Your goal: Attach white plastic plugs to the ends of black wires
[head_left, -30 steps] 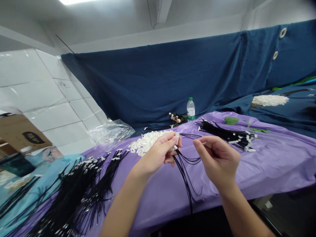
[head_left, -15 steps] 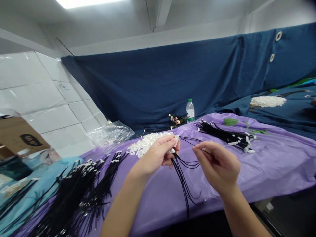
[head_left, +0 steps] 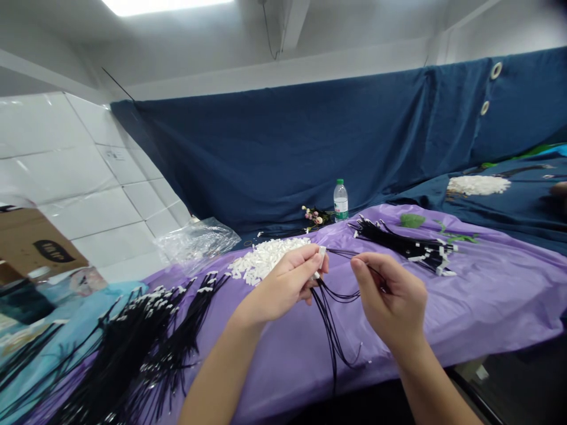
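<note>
Between thumb and fingers, my left hand (head_left: 287, 277) pinches a small white connector (head_left: 322, 254), with black wires (head_left: 328, 330) looping and hanging below it. My right hand (head_left: 392, 292) is closed on a black wire (head_left: 343, 252) to the right of the connector; the wire's tip is hidden by the fingers. Just behind my left hand lies a heap of white connectors (head_left: 259, 258) on the purple cloth (head_left: 500, 289).
Bundles of black wires (head_left: 119, 348) with white ends lie at the left, another bundle (head_left: 398, 241) at the right. A bottle (head_left: 341, 202), flowers (head_left: 315, 216), a plastic bag (head_left: 199, 239) and a cardboard box (head_left: 39, 239) stand or lie around. Someone's hand shows at the far right edge.
My left hand and the connector have shifted slightly right. My right hand's thumb and fingertips have moved slightly right along the wire.
</note>
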